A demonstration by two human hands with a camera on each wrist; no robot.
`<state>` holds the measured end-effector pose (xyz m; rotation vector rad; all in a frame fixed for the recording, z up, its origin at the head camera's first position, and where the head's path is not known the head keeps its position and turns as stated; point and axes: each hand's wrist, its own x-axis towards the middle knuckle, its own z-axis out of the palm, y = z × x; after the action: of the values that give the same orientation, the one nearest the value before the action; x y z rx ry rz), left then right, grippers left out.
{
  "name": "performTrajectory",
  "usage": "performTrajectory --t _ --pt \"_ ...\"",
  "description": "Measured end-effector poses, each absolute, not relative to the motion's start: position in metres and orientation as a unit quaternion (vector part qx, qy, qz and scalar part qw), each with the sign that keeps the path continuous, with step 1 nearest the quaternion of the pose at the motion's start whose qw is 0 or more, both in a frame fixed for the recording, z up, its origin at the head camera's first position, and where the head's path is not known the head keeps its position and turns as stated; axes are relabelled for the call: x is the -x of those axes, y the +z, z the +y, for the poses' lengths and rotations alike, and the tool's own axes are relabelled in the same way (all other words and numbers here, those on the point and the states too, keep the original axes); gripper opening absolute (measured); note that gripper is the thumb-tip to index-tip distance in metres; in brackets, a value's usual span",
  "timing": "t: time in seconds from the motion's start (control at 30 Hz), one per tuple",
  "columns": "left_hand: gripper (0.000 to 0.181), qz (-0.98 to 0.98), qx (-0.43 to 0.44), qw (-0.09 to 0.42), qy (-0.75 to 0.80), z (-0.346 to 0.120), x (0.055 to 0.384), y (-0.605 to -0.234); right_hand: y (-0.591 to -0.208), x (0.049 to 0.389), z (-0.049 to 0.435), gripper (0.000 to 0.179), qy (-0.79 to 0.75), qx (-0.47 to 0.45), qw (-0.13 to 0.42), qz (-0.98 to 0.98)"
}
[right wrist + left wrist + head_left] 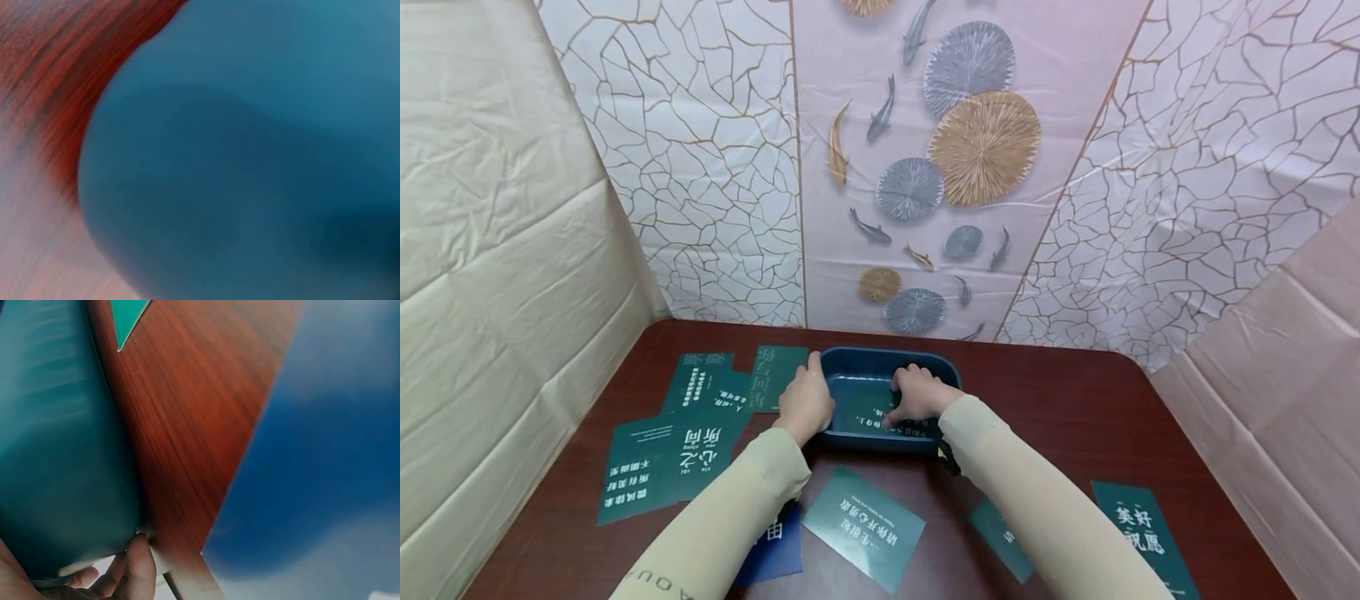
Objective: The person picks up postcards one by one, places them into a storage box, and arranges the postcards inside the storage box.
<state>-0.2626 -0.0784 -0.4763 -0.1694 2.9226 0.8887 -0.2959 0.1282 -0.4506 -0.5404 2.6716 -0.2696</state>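
Note:
A dark blue rectangular tray point(850, 440) stands near the back of the table. My left hand point(806, 402) grips its left end; in the left wrist view the fingers point(140, 569) curl round the end of the tray's wall. Inside the tray lies a green card point(859, 404) with white characters. Over that card my right hand point(922, 393) reaches down, thumb and forefinger apart, its other fingertips hidden. The right wrist view is filled by the tray's outer wall point(237, 156), and the right hand does not show there.
Several green cards point(655, 462) overlap on the left, one point(786, 375) beside the tray. Nearer lie a green card point(865, 525), a blue card point(782, 550) partly under the left sleeve, and another green card point(1003, 542). One more card point(1142, 533) is at the right. Patterned cloth hangs behind the table.

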Motion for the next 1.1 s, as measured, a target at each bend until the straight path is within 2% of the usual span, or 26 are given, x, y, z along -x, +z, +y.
performTrajectory --t 0.63,1.1 --pt "0.078 0.954 0.055 0.049 0.292 -0.077 0.263 -0.474 -0.455 0.296 0.135 0.045 -0.164 0.218 0.233 0.933" --pt "0.078 0.955 0.05 0.045 0.288 -0.079 0.263 -0.476 -0.449 0.294 0.139 0.044 -0.129 0.195 0.226 0.946"
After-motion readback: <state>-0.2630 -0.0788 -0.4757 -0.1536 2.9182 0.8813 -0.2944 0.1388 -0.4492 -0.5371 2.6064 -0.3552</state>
